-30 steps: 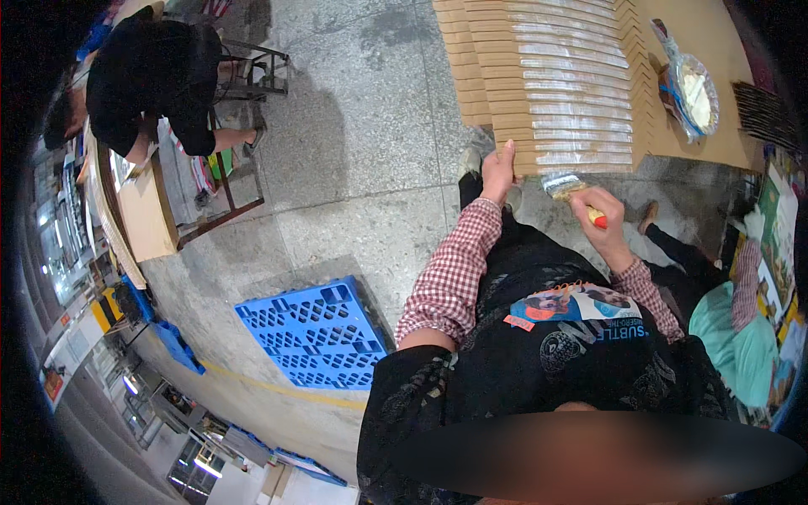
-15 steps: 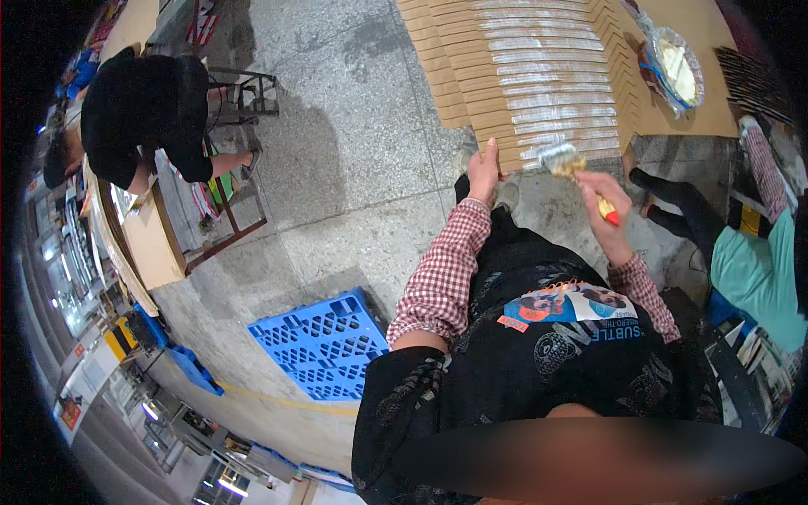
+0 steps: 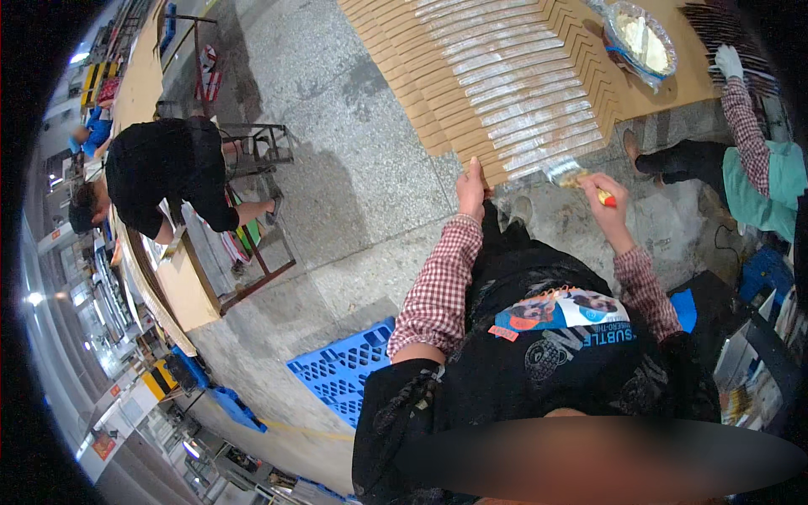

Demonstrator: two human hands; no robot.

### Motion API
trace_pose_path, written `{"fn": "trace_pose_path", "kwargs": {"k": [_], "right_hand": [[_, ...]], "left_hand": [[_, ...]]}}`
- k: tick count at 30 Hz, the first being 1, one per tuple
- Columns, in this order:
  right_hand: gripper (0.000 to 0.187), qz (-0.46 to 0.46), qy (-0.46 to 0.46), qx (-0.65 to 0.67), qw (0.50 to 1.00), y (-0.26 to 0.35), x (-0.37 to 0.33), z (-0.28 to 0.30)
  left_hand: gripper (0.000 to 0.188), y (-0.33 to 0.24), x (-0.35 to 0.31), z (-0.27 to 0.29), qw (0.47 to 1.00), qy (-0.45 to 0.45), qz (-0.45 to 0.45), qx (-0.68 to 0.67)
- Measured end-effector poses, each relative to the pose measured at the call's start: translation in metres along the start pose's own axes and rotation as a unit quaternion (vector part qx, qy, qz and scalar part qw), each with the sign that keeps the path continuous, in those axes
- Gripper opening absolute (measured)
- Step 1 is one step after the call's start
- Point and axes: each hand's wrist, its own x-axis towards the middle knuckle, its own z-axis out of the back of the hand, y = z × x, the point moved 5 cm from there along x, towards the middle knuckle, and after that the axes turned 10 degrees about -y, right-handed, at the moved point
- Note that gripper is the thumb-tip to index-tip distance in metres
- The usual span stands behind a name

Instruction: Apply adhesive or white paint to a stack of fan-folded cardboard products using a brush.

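Overlapping brown cardboard pieces [image 3: 497, 101] lie in a stepped row, each with a white wet-looking band across its exposed strip. At the near left corner, my left hand [image 3: 473, 192] grips the nearest cardboard piece, thumb on top and the other fingers mostly hidden. My right hand [image 3: 609, 206] is closed round the yellow, red-tipped handle of a paintbrush [image 3: 571, 177]. Its pale bristles rest at the near edge of the row, by the white band. Beyond, to the right, a plastic-lined bowl of white paste [image 3: 643, 42] stands on a cardboard sheet [image 3: 673, 91].
On the left a person in black [image 3: 164, 172] bends over a cardboard-topped table [image 3: 189, 290]. At the right, a co-worker's gloved hand [image 3: 729, 62] touches a row of dark strips [image 3: 728, 29]. A blue plastic pallet [image 3: 341, 370] lies on the floor to my left.
The whole view has turned, shifting the cardboard row and bowl leftward. The brush stays at the row's near edge, and both hands keep their grips. The right-hand co-worker's glove now reaches the dark strips.
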Motion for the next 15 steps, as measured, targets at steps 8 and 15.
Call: {"fn": "trace_pose_path", "kwargs": {"k": [8,15], "right_hand": [[0.008,0.087,-0.125,0.053,0.987,0.015,0.020,0.007],[0.011,0.011,-0.070,0.069,0.995,0.013,0.034,0.008]], "left_hand": [[0.046,0.000,0.002,0.002,1.000,0.008,-0.002,0.029],[0.048,-0.011,-0.007,0.002,0.997,0.032,0.004,0.075]]}}
